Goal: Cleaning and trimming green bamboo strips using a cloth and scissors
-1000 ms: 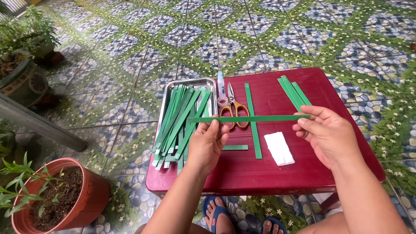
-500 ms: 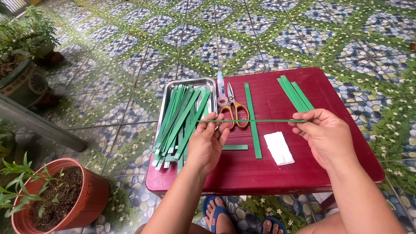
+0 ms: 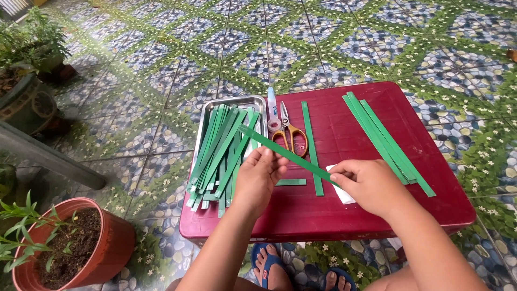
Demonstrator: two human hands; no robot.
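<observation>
Above the red worktop (image 3: 344, 215), both hands pinch one green paper strip (image 3: 285, 154), held slanting: the left hand (image 3: 258, 178) with fingers closed on its middle, the right hand (image 3: 369, 186) clamped on its lower end. Scissors (image 3: 288, 134) lie just beyond, beside a metal tray (image 3: 237, 102) of strips.

Green strips (image 3: 221, 151), red table (image 3: 344, 207), orange-handled scissors (image 3: 290, 133).

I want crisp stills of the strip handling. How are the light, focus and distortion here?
Head view: soft, even daylight with faint shadows; mild sheen on the red table; green strip, left hand and right hand sharp; wide lens curves the floor tiles near the edges.
</observation>
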